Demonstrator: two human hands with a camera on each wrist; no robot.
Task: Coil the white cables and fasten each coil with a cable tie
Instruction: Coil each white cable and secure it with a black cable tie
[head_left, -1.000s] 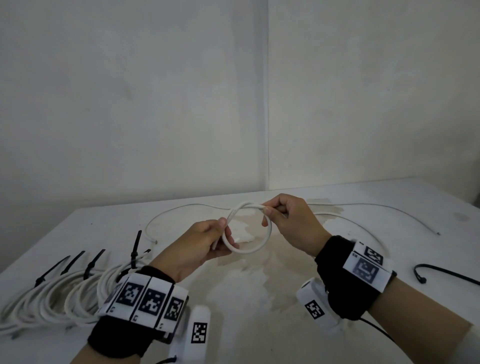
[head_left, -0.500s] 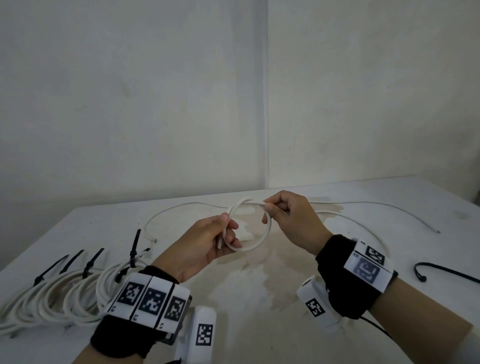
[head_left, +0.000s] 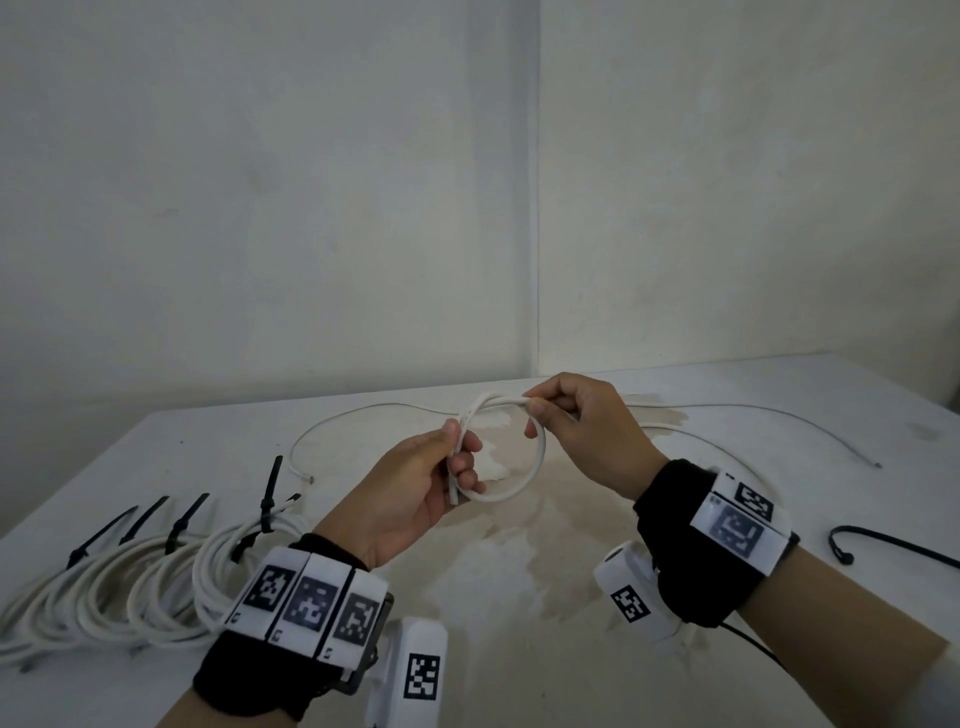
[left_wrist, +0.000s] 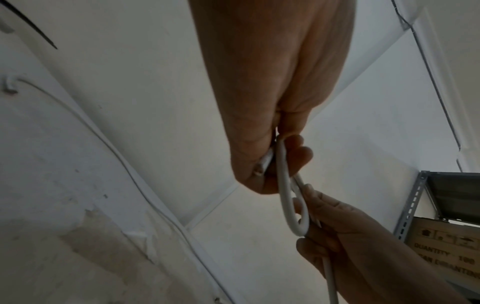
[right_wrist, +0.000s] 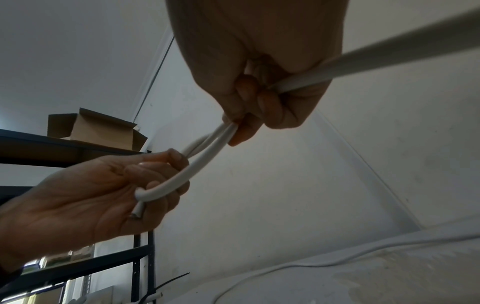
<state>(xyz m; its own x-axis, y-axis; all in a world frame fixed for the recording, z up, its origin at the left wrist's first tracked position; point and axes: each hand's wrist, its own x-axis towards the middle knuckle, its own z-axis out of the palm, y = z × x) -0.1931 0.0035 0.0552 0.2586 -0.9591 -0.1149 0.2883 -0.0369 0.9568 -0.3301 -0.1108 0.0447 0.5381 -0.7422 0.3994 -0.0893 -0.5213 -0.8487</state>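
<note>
A white cable (head_left: 535, 467) is bent into one small loop, held in the air between both hands over the middle of the white table (head_left: 519, 597). My left hand (head_left: 457, 457) pinches the cut end and the loop's left side (left_wrist: 281, 164) between thumb and fingers. My right hand (head_left: 537, 410) pinches the crossing strands (right_wrist: 223, 133) at the loop's top right. The rest of the cable (right_wrist: 389, 55) runs back through my right palm onto the table. A second thin white cable (head_left: 363, 415) lies loose behind.
Several coiled white cables (head_left: 130, 587) fastened with black ties (head_left: 267, 493) lie at the table's left front. One loose black cable tie (head_left: 883, 543) lies at the right edge. Walls meet in a corner behind the table; shelving with cardboard boxes (right_wrist: 93, 129) stands nearby.
Both hands have risen slightly with the loop. My left fingers have slid up the loop's left side, and the cut end now sticks out below them.
</note>
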